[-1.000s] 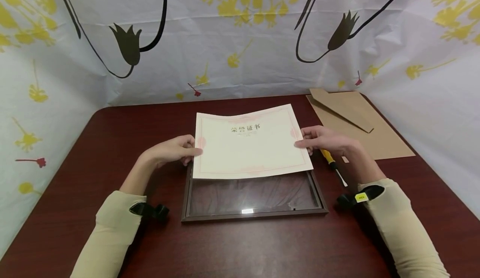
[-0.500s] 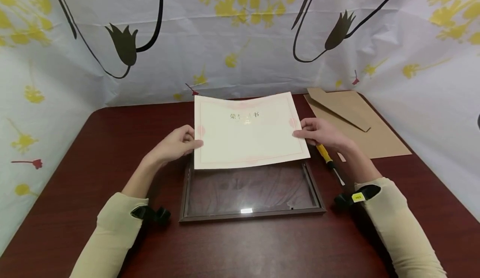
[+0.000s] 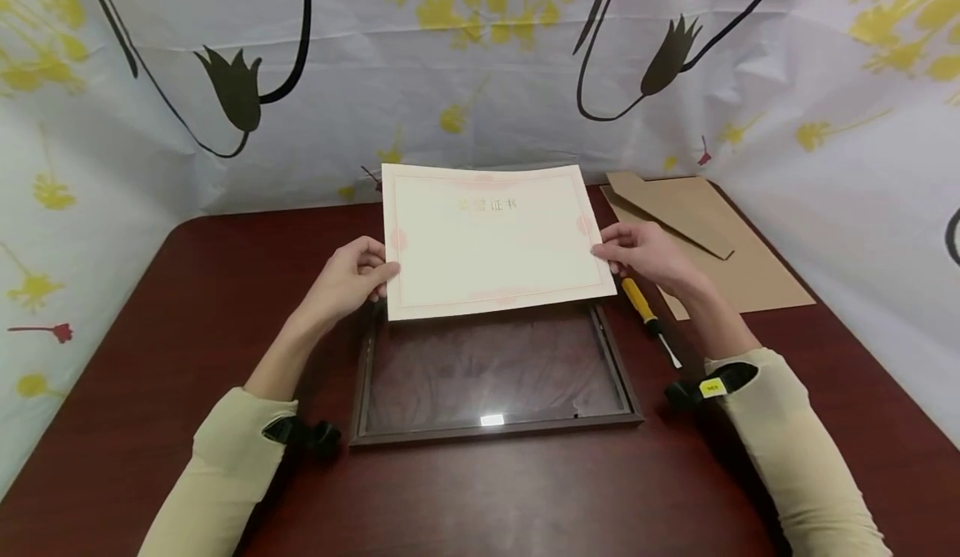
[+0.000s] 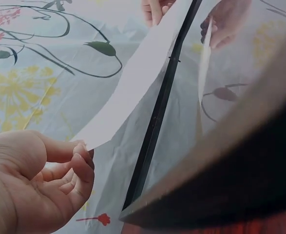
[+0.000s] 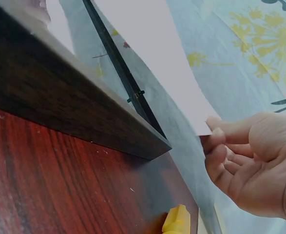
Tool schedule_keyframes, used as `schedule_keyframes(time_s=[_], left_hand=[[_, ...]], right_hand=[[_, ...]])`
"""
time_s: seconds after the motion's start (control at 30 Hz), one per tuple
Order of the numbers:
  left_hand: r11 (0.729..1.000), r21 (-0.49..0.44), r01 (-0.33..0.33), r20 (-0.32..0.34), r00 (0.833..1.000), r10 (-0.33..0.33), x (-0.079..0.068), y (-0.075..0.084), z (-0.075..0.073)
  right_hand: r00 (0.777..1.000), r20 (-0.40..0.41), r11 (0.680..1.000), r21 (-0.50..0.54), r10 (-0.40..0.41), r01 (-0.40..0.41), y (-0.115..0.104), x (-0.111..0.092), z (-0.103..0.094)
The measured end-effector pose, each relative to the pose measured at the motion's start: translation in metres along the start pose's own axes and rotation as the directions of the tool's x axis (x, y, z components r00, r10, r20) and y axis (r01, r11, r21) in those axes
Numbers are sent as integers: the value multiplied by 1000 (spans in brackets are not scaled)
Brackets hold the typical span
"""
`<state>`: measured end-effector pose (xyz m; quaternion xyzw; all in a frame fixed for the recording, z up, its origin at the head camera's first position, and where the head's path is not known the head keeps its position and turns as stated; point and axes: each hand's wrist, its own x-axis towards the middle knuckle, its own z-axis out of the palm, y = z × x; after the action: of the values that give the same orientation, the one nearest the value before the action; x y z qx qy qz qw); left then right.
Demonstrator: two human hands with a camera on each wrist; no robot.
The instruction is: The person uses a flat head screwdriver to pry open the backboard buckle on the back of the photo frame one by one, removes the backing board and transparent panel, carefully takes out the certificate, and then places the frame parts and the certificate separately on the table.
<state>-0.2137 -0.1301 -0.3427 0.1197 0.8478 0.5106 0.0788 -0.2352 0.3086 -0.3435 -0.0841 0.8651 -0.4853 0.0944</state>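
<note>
A cream certificate [image 3: 495, 248] with a pink border and a printed Chinese heading is held up, tilted, above a dark picture frame [image 3: 495, 435]. My left hand [image 3: 352, 276] pinches its left edge between thumb and fingers. At the opposite edge, my right hand [image 3: 648, 253] pinches it the same way. Both wrist views show the sheet [image 4: 128, 92] bowing slightly between the hands, apart from the frame [image 5: 74, 83]. The frame lies flat on the table with its glass [image 3: 487, 373] facing up; the certificate hides its far side.
A yellow-handled screwdriver [image 3: 641, 303] lies right of the frame. Behind it, a brown backing board [image 3: 750, 265] with a folded-up flap [image 3: 671, 215] lies at the table's back right. A patterned white cloth [image 3: 480, 82] hangs behind the dark red table [image 3: 210, 307].
Both hands have raised the certificate and moved it away toward the back. More of the frame's glass shows now. The camera view has shifted slightly.
</note>
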Motion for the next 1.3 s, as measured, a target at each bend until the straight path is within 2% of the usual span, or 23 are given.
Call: schedule_keyframes(time_s=[0.17,0.33,0.53,0.63,0.83,1.03,1.17,1.3], left_hand=[[1000,-2,13,-19,1000,-13,10,5,6],[999,22,34,-17,999,-34,22,9,10],[999,41,23,-45,999,-21,36,14,12],[999,49,7,-67,998,-4,43,16,13],[999,39,-10,-100,995,13,56,19,18],[1000,15,-26,-123,992,28,66,22,22],[999,11,-32,-130,991,33,73,23,25],[999,34,-21,-121,992,25,81,22,28]], right_hand=[[997,-76,998,63,24,-19,-1,0,1],[995,-90,998,43,39,-35,1,1,-2],[996,-92,1000,2,-7,8,4,2,-8],[992,-123,1000,10,-23,25,6,3,-10],[960,-279,995,98,1,28,7,4,-8],[916,-401,973,199,-31,120,8,6,-6],[894,-444,963,210,-59,167,7,7,-5],[896,-439,970,182,-66,161,9,6,-4]])
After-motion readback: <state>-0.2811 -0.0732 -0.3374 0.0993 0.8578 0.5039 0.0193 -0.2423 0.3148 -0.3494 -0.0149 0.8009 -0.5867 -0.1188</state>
